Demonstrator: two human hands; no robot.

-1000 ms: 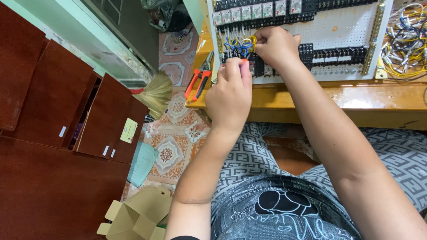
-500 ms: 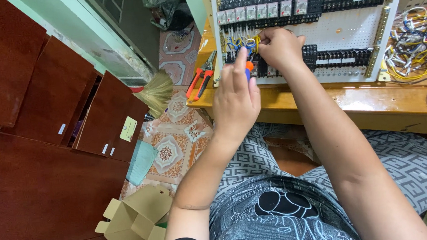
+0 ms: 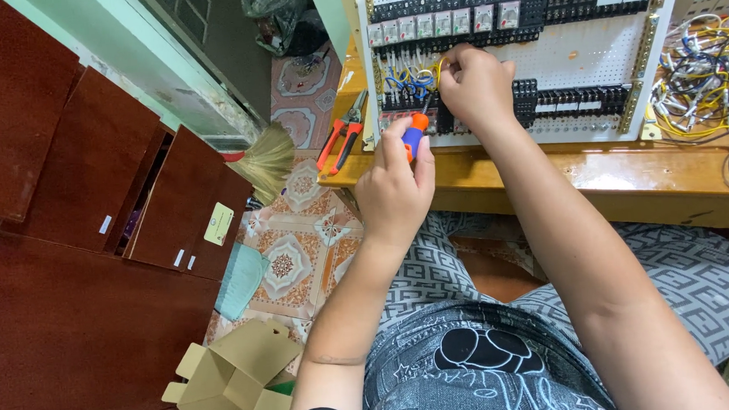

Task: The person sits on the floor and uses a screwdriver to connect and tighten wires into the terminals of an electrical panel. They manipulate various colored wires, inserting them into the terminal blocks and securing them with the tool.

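My left hand [image 3: 395, 188] is closed around a screwdriver with an orange and blue handle [image 3: 415, 132], its tip hidden toward the terminal blocks of a white perforated electrical panel [image 3: 577, 52]. My right hand [image 3: 476, 83] is closed at the panel's left part, fingers pinching among blue and yellow wires [image 3: 412, 79]; what it holds is hidden. The panel lies on a wooden bench [image 3: 629, 174].
Orange-handled pliers [image 3: 340, 135] lie at the bench's left end. A tangle of yellow and white wires [image 3: 703, 79] sits at the right. Brown cabinets [image 3: 89, 178], a broom [image 3: 266, 156] and a folded cardboard box [image 3: 232, 382] are on the left, over patterned floor tiles.
My left hand has pulled back a little from the panel and now shows the screwdriver handle more fully. My right hand stays at the wires.
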